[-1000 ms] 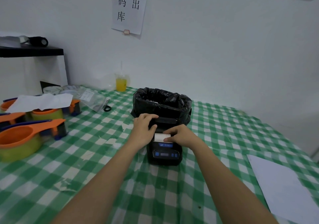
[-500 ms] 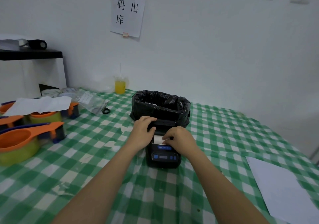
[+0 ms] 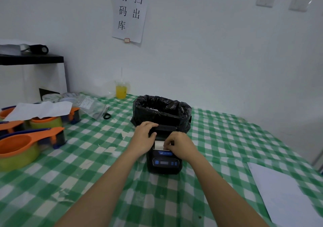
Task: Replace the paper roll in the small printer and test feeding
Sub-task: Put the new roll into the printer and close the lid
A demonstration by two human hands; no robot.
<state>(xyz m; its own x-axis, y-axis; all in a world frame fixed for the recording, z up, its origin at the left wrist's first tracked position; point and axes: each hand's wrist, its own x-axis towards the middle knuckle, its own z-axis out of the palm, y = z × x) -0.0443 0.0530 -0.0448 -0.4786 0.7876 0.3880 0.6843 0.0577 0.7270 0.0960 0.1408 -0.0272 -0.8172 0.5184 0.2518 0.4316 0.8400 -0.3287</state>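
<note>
Paper is the thing to mind at this step: a short white strip of receipt paper [image 3: 159, 144] shows at the slot of the small black printer with blue buttons [image 3: 164, 158], which stands on the green-and-white checked counter [image 3: 218, 139] about midway between its left and right edges, touching the front of a bin lined with a black plastic bag [image 3: 161, 111].

The left hand [image 3: 144, 137] has its grip wrapped round the printer's left side and top rear edge, bracing it. The right hand [image 3: 180, 144] pinches the right part of the strip between thumb and fingertips [image 3: 167, 143], its grip clenched on the paper.

To my eye the roll is seated and the lead is being drawn out or squared before the lid is pressed home; whether the lid is fully latched I cannot tell, since both hands cover it. Done well, the strip should come straight toward the near edge of the counter, level across its width, with light tension only, as thin paper tears or skews easily. The left hand ought to hold the body firmly so the printer does not slide on the slick cloth.
</note>
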